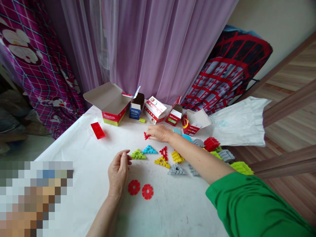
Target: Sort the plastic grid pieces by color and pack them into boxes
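Note:
My right hand (158, 133) reaches to the middle of the table and pinches a small red toothed piece (146, 135). Lower left, my left hand (119, 168) rests with curled fingers beside a green triangular piece (138, 154); whether it grips anything is hidden. A blue triangle (149, 149), a red triangle (164, 153), a yellow triangle (162, 162) and a grey triangle (176, 170) lie between and right of my hands. Two red notched discs (134, 187) lie nearer me. Stacked yellow pieces (177, 157) sit by my right forearm.
Along the back stand a large open box (114, 116), a blue box (135, 111), a white-red box (155, 110) and two red boxes (174, 116). A red tray (97, 130) lies left. Coloured stacks (211, 144) and a white bag (240, 123) are at right.

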`<state>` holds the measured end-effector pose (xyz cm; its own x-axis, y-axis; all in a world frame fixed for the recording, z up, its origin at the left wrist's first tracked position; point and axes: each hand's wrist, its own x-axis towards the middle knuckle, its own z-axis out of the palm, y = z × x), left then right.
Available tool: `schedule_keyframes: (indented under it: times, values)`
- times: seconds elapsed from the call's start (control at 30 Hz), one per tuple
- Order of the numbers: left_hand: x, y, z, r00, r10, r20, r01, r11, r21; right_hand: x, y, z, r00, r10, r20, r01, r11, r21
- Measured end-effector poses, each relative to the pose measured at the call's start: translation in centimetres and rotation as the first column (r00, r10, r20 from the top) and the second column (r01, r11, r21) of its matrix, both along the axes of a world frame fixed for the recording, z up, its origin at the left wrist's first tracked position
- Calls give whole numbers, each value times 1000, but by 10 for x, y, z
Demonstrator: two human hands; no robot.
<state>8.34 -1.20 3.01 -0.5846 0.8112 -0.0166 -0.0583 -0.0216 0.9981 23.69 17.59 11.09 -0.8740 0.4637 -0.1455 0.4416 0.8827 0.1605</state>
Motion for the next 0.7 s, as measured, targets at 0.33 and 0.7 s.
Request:
schedule_keyframes:
  times: [0.33, 0.7]
  values:
    - [0, 0, -1, 1000, -6, -21, 6, 1000, -25, 59, 7, 14, 822, -545, 167, 533, 838, 116]
    - [0, 0, 1, 1000, -5, -31, 4, 1000, -24, 38, 7, 1, 845, -460, 272, 454, 887, 88]
